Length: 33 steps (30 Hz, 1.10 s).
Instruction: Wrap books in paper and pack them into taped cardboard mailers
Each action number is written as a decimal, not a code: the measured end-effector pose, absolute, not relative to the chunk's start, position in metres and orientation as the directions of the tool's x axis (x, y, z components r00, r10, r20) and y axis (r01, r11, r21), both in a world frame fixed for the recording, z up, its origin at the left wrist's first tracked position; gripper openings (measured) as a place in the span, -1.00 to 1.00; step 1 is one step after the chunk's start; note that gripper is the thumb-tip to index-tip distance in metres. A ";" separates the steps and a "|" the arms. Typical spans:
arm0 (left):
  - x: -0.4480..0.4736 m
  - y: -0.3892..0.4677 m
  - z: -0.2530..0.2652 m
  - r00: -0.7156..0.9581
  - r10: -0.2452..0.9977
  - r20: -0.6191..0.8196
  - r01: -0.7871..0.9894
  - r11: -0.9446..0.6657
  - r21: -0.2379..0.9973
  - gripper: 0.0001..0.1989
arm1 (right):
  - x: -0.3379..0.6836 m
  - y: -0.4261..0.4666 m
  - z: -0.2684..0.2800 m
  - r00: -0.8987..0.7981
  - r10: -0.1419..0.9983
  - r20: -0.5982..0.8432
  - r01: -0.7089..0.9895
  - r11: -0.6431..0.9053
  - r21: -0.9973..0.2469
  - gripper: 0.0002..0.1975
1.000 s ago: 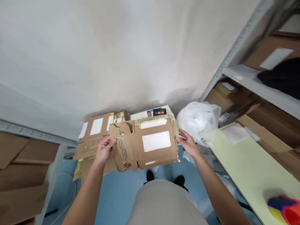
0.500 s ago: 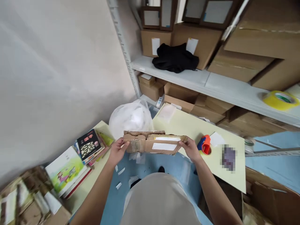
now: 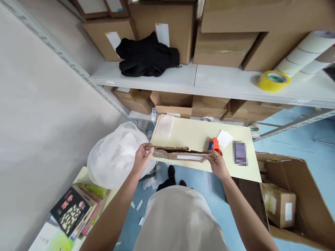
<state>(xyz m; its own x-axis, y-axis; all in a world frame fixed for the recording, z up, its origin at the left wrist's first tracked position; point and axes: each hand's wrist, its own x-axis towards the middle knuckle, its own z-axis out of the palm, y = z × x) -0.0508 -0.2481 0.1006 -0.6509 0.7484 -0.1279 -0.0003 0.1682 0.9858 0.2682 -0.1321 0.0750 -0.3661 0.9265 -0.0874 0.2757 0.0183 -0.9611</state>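
A flattened cardboard box [image 3: 180, 155] with torn edges and a white label spans the gap between my two hands, just over the near edge of the pale yellow table [image 3: 191, 136]. My left hand [image 3: 143, 157] pinches its left end, thumb on the near face. At the right end my right hand [image 3: 216, 164] is closed on the cardboard in the same way. Right behind that hand lies an orange and blue tape dispenser [image 3: 214, 144], partly hidden by it. White paper slips [image 3: 225, 138] and a pixelated purple item [image 3: 240, 153] lie farther right on the table.
A shelf [image 3: 157, 82] across the back holds cartons, black cloth [image 3: 149, 57] and yellow tape [image 3: 273, 81]. At left stand a white plastic bag [image 3: 117, 155] and stacked books [image 3: 72, 211]. An open carton [image 3: 311, 195] containing a smaller box stands at right. Paper scraps lie on the floor.
The view has swung right, bringing the table and shelf more squarely in front. Both hands still hold the cardboard, which is now tilted more edge-on and nearer the table.
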 end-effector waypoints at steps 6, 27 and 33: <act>-0.084 -0.194 0.101 -0.550 0.819 -0.163 0.039 0.220 0.975 -0.59 | 0.255 -0.105 0.074 -0.292 0.951 -0.105 0.300 -0.013 -0.954 -0.65; -0.073 -0.134 0.040 -0.396 0.900 -0.181 -0.041 0.180 0.983 -0.52 | 0.222 -0.127 0.065 -0.138 0.975 -0.176 0.317 -0.125 -0.940 -0.47; -0.063 -0.127 0.053 -0.377 0.900 -0.219 -0.204 0.150 0.967 -0.45 | 0.234 -0.123 0.066 -0.222 0.958 -0.184 0.433 -0.073 -0.898 -0.46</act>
